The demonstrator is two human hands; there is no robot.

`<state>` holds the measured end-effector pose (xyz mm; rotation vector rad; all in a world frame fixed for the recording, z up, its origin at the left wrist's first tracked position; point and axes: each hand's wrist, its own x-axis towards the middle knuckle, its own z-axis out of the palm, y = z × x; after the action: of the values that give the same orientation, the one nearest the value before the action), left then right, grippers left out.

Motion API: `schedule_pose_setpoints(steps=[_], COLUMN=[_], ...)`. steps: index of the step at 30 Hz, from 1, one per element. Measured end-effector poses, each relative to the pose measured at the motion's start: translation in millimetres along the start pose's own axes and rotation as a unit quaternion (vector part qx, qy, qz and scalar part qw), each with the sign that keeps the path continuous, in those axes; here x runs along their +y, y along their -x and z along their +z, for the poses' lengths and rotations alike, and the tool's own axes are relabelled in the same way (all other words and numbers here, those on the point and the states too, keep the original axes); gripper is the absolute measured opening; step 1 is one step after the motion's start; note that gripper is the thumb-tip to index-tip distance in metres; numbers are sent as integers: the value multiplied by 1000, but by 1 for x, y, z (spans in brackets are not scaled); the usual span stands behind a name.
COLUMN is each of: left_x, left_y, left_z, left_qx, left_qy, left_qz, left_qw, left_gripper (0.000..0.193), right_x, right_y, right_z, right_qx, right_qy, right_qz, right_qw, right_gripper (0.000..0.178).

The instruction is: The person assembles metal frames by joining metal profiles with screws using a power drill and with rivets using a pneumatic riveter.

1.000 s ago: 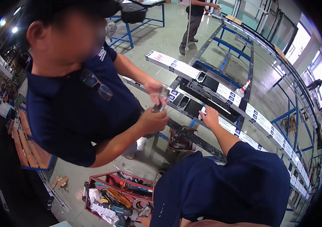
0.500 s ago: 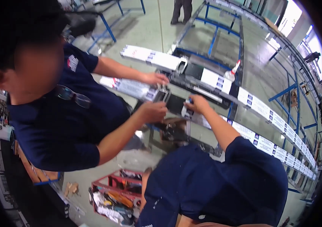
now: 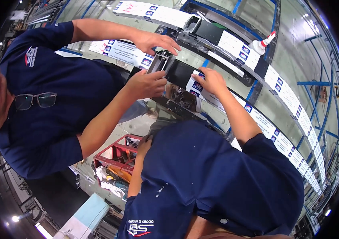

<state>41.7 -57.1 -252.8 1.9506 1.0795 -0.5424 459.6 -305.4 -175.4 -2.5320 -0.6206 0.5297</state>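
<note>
A long dark metal profile with white labelled film (image 3: pixel 253 115) runs diagonally across the frame, with a bare black stretch (image 3: pixel 179 75) near its left end. My right hand (image 3: pixel 211 81) grips it where the film starts, thumb on top and fingers bent over the far edge. Low beside my body, my left hand (image 3: pixel 145 144) rests against my hip or thigh, its fingers mostly hidden. Across from me, a co-worker's hands (image 3: pixel 147 83) are at an open metal end piece (image 3: pixel 161 63) where the black stretch meets another film-covered section (image 3: pixel 127 53).
A second film-covered profile (image 3: pixel 283 85) lies parallel beyond, on a blue frame (image 3: pixel 253 91). A white bottle with a red nozzle (image 3: pixel 260 46) stands by it. A red tool rack (image 3: pixel 115 155) with tools sits below on the floor. The co-worker (image 3: pixel 58 91) stands close at left.
The view has shifted, so the profiles appear higher. The co-worker's far hand has lifted and spread over the end piece. My right hand stays at the film's edge.
</note>
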Motion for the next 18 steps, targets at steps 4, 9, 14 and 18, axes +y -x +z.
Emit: schedule_pose_setpoints(steps=[4,9,14,18], left_x=[7,-29,-49,-35], left_y=[-11,-44,-57,-48], left_z=[3,12,24,22], left_qx=[-10,-54,-49,-16], left_qy=[-41,-71,-52,-71], left_qz=[-1,-12,14,1], left_qw=[999,996,997,997], left_gripper=[59,62,56,57], right_x=[0,4,2,2], right_y=[-1,-10,-15,-17], right_z=[0,4,3,8], right_qx=[-5,-3,-12,7], right_qy=[1,9,9,7], right_qz=[6,-6,-21,-38], right_qw=[1000,1000,1000,999], right_gripper=[63,60,61,59])
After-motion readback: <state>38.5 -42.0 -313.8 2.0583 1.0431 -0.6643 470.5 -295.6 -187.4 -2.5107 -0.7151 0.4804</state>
